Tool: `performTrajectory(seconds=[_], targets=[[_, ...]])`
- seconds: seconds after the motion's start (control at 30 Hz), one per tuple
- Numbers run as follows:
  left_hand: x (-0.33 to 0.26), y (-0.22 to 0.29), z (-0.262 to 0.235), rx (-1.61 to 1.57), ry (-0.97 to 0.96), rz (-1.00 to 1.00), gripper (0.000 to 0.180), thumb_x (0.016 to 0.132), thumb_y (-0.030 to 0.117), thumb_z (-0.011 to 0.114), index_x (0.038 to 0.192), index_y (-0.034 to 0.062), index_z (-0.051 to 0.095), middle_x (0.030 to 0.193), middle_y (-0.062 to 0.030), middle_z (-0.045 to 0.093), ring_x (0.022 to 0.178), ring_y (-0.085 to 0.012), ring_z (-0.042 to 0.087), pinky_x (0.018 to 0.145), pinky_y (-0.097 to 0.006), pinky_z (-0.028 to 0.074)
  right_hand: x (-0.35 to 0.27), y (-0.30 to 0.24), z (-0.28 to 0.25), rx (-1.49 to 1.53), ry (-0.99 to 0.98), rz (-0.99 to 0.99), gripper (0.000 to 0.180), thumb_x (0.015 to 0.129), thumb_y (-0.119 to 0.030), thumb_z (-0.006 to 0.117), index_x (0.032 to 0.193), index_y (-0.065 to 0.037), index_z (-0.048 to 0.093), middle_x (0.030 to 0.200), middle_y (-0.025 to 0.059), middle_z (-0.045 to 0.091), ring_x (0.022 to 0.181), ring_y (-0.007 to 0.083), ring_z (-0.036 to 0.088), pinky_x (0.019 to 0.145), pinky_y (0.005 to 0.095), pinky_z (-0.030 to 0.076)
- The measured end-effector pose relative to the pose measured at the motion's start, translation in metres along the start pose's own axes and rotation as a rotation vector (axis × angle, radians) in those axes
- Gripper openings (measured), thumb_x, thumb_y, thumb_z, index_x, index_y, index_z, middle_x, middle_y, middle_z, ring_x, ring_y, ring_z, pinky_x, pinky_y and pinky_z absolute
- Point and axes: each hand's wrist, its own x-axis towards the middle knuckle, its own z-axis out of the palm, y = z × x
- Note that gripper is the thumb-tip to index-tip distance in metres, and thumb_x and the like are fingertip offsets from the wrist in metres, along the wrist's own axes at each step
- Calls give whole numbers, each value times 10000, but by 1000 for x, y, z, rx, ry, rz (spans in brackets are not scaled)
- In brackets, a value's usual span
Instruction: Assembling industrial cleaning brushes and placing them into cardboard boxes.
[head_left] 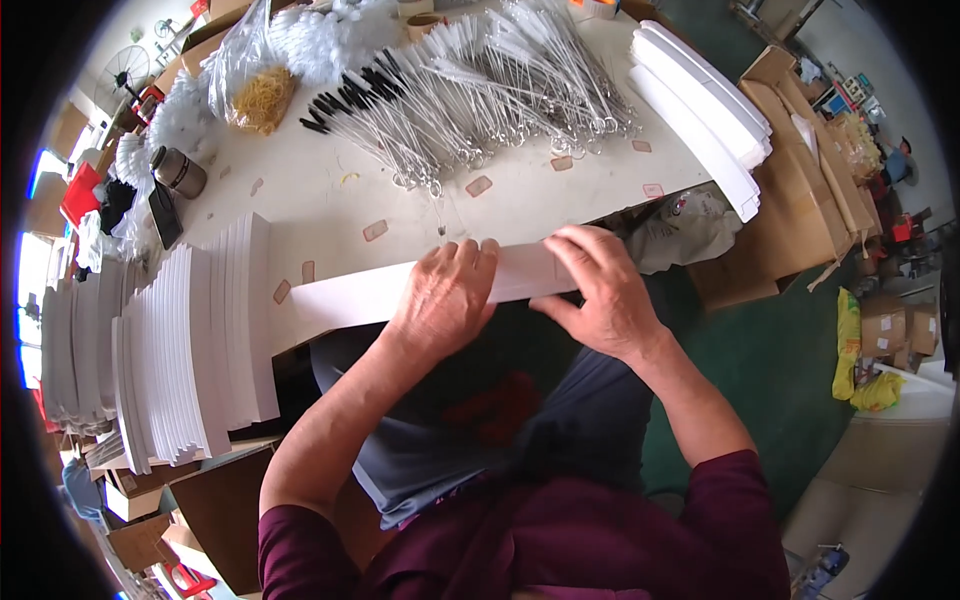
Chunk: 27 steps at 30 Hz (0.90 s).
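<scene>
A long, narrow white cardboard box (350, 299) lies across the near edge of the table in front of me. My left hand (447, 298) is wrapped over its middle, fingertips at the far edge and thumb tucked along the near side. At the box's right end, my right hand (603, 292) grips it with fingers on the far edge and thumb at the near edge. Beyond the box lies a wide spread of thin wire-handled brushes (500, 80) with looped ends, some with black bristles (360, 90) and others with white.
Rows of similar white boxes (190, 340) stand at the left. More white strips (695, 110) are stacked at the right, beside a large open carton (800, 180). A steel flask (180, 171), a phone (164, 213) and a bag of yellow rubber bands (262, 98) sit far left.
</scene>
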Motion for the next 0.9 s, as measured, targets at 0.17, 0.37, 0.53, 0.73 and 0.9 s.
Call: performTrajectory(seconds=[0.17,0.37,0.53,0.73,0.9], targets=[[-2,2,15,150,41,18,601,723,147,804,1244,-38,567,1027,-143,607,921,-310,640,827,-420,538,-23,-6,34,31,138,253,493,825,-134,814,1254,21,626,1062,146,652,967,318,643,858,416,548],[-10,0,22,206,22,5,572,731,133,780,1232,-47,569,1027,-140,602,933,-296,628,841,-410,528,-34,-16,61,453,158,513,487,855,-141,810,1262,42,615,1080,168,669,842,243,661,732,349,568],[-17,-3,25,208,26,20,606,720,137,782,1252,-54,565,1030,-142,593,930,-297,624,833,-412,527,-36,-10,73,895,229,714,431,875,-116,804,1222,70,629,1092,138,684,803,111,655,725,279,563],[-18,-3,30,137,84,63,692,701,147,802,1311,-60,549,1062,-156,601,904,-307,623,824,-418,532,-32,-7,49,1064,67,763,339,948,-132,748,1200,65,637,1066,101,709,859,101,665,717,272,566],[-19,-3,29,131,69,82,692,683,143,821,1299,-49,572,1146,-164,625,954,-312,645,858,-415,549,-25,-4,27,1270,-101,943,331,1003,-233,694,1194,32,643,1032,94,702,711,112,677,528,233,510]])
